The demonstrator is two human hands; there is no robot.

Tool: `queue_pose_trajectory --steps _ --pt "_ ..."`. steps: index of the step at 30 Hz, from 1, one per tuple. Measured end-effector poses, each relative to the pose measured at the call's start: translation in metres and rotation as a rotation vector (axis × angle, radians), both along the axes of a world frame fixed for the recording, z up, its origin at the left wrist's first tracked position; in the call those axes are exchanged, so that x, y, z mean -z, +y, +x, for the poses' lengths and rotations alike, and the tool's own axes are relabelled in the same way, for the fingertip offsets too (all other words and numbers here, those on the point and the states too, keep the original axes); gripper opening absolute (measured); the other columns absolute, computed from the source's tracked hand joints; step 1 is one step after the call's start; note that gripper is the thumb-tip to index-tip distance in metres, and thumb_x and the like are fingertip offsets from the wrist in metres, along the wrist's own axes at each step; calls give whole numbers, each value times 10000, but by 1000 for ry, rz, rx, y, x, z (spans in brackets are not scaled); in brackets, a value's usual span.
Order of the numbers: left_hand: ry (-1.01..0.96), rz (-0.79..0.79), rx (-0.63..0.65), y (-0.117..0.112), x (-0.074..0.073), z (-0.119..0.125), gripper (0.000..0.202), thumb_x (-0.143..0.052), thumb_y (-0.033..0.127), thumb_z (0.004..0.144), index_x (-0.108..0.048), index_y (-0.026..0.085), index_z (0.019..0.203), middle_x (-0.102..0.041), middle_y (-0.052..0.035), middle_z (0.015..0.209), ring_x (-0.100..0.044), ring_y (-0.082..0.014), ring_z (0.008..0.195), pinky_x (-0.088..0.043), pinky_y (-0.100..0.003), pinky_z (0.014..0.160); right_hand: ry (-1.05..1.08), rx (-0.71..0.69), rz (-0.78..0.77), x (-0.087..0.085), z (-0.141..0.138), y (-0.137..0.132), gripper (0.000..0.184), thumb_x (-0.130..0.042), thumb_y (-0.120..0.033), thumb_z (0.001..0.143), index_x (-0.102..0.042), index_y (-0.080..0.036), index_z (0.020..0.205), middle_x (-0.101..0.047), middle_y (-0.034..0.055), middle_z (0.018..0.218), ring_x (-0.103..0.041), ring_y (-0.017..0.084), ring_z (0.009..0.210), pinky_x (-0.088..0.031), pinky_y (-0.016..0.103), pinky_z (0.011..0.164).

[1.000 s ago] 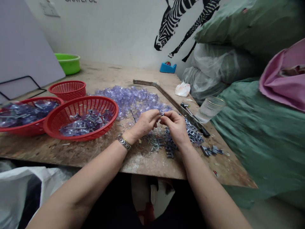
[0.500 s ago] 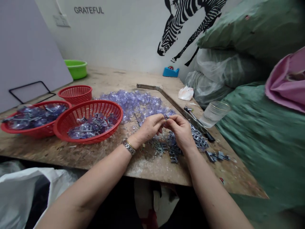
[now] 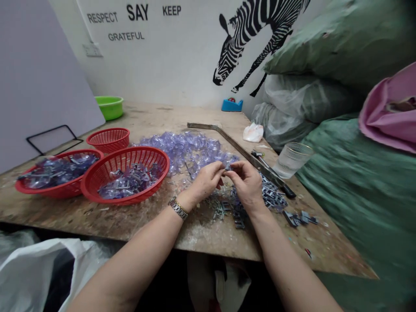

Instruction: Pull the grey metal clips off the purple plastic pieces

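Note:
My left hand (image 3: pixel 207 181) and my right hand (image 3: pixel 247 184) meet fingertip to fingertip over the front of the table. Pinched between them is a small grey plastic part (image 3: pixel 227 168), mostly covered by the fingers. Both hands are closed. Behind them spreads a heap of clear purple plastic pieces (image 3: pixel 185 147). Beneath and beside my right hand lies a pile of dark grey plastic parts (image 3: pixel 273 195). Several thin pale sticks (image 3: pixel 219 209) lie just under my left hand's fingers.
Two red baskets (image 3: pixel 125 199) with purple and grey parts stand at left, near a smaller red basket (image 3: pixel 108 138) and a green basin (image 3: pixel 112 108). A bent metal bar (image 3: pixel 234 145) crosses behind the hands. At right are a glass (image 3: pixel 292 160) and large green sacks (image 3: pixel 354 186).
The camera view has tilted up a little, so more wall lettering shows. Both hands stay together at the same place, with the small grey part now showing slightly more.

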State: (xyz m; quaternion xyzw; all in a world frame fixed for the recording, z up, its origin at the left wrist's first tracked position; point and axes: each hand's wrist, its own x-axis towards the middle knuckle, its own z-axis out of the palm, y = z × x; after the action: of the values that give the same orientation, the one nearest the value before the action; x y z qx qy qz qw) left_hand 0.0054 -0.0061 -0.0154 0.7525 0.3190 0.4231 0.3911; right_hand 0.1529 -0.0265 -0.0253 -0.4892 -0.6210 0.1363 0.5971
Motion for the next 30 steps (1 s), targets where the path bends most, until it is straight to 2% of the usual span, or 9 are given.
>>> queue_pose_trajectory --steps 5,22,26,28,30 --pt "-12 -36 -1 1 2 0 156 -420 278 911 -439 187 785 -509 32 655 -543 -77 556 -438 -196 539 -106 38 72 -2 0 -2 183 -680 -365 764 -614 -222 855 -663 19 776 -617 185 694 -512 341 708" --pt "-86 -111 23 -3 -1 3 202 -464 263 910 -473 166 733 -522 36 610 -523 -60 502 -434 -173 492 -77 32 96 -4 -1 -4 113 -659 -325 789 -626 -220 813 -668 19 762 -616 183 688 -508 328 688" --pt "-260 -224 71 -6 -7 6 234 -533 349 891 -512 156 761 -564 22 648 -561 -63 509 -463 -173 480 14 -23 94 0 -1 -3 216 -639 -384 831 -629 -219 970 -705 54 900 -651 192 760 -529 340 727" --pt "-451 -260 51 -4 -12 3 270 -588 416 859 -534 158 798 -608 10 702 -588 -70 519 -473 -180 473 87 -60 96 2 -1 -1 296 -623 -418 851 -596 -224 1073 -705 67 982 -666 193 816 -542 345 752" --pt "-698 -227 -19 1 -20 -5 309 -641 463 823 -543 170 813 -639 8 736 -603 -73 521 -465 -178 462 140 -74 88 4 1 1 326 -606 -438 865 -575 -225 1110 -700 68 996 -671 194 853 -552 347 759"
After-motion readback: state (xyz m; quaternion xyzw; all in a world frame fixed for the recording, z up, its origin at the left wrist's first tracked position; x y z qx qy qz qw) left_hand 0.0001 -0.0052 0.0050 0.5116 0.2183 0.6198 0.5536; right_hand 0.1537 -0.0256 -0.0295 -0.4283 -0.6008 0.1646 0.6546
